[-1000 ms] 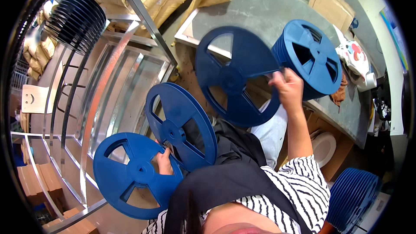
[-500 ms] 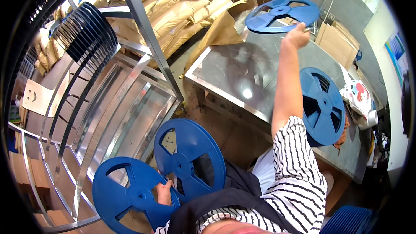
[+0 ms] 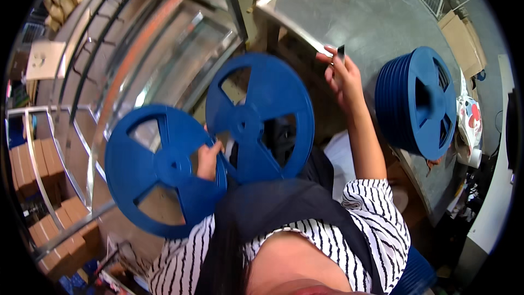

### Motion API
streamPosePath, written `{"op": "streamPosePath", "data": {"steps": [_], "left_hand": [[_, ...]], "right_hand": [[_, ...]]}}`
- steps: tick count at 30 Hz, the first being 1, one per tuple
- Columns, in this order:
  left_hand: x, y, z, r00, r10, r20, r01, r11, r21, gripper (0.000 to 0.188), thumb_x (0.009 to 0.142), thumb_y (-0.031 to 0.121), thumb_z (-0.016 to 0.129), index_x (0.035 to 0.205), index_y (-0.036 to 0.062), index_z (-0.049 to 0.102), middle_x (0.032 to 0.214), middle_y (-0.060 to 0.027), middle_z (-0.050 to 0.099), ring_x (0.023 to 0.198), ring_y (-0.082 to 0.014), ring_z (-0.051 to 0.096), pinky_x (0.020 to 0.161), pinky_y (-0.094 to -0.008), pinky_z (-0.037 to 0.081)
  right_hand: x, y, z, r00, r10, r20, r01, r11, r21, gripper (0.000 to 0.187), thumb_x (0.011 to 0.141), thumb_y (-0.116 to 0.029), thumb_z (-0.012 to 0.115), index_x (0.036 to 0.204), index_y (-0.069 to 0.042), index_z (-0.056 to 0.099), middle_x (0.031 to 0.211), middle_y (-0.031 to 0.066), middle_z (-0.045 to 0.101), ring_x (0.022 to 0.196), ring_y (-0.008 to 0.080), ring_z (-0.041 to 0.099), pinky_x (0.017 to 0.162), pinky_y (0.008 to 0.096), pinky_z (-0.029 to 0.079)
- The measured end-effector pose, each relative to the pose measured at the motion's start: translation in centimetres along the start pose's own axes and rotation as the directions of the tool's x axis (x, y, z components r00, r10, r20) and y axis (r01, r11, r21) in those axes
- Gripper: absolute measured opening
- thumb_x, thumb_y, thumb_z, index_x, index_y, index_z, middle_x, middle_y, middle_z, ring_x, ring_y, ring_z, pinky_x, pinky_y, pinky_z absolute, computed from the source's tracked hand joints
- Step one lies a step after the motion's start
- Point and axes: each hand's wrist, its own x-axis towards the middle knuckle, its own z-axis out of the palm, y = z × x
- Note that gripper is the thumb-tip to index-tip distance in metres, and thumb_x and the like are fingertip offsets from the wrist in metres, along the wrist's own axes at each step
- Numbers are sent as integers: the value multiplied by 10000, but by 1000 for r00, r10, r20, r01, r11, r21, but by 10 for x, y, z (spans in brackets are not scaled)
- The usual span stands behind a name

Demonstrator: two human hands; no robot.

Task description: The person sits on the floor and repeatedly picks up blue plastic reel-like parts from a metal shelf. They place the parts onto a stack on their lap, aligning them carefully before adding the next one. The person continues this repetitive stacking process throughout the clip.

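Left hand (image 3: 207,163) closed on left blue reel (image 3: 173,165), through cut-out; right blue reel (image 3: 246,123) just beside, grip there unclear. Right hand (image 3: 347,81) half-curled by near edge of table (image 3: 349,8), pinching small dark piece (image 3: 341,52). Reel stack (image 3: 397,104) on table, along near edge.

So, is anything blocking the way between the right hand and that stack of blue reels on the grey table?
Nothing visible does: between the right hand and the stack of blue reels, the picture shows the grey table. The hand itself has a small dark object at its fingertips.
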Motion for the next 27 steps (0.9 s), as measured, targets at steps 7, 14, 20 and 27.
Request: {"op": "streamPosePath", "data": {"steps": [7, 14, 20, 27], "left_hand": [[2, 17, 29, 996, 72, 55, -67, 993, -95, 676, 830, -13, 566, 1455, 65, 321, 900, -36, 554, 695, -117, 525, 639, -255, 454], [2, 58, 80, 917, 274, 289, -211, 950, -232, 719, 843, 8, 608, 1475, 67, 273, 957, -57, 565, 787, -130, 581, 701, -260, 498], [18, 57, 117, 858, 358, 368, -312, 933, -179, 631, 837, 66, 647, 1403, -11, 379, 1187, -133, 568, 931, -183, 604, 819, -293, 495], [9, 50, 168, 815, 372, 444, -361, 926, -114, 267, 874, 90, 613, 1113, -20, 568, 1001, -99, 596, 787, -159, 604, 643, -289, 481]], "right_hand": [[-168, -2, 36, 993, -31, -114, 27, 999, -32, 655, 826, -138, 665, 1415, -48, 393, 1179, 32, 578, 775, 48, 517, 560, 155, 357], [-186, -26, 10, 848, -353, -394, 419, 903, 92, 418, 881, 4, 566, 1295, -27, 522, 1132, 87, 634, 968, 133, 615, 886, 269, 501], [-214, -70, 54, 789, -543, -286, 578, 815, 46, 476, 846, -12, 603, 1311, -15, 502, 1203, 170, 604, 1090, 202, 610, 950, 301, 493], [-246, -39, 115, 809, -411, 421, 476, 878, -57, 539, 935, -322, 580, 1362, -17, 460, 1263, 123, 579, 1009, 199, 572, 856, 307, 457]]}}
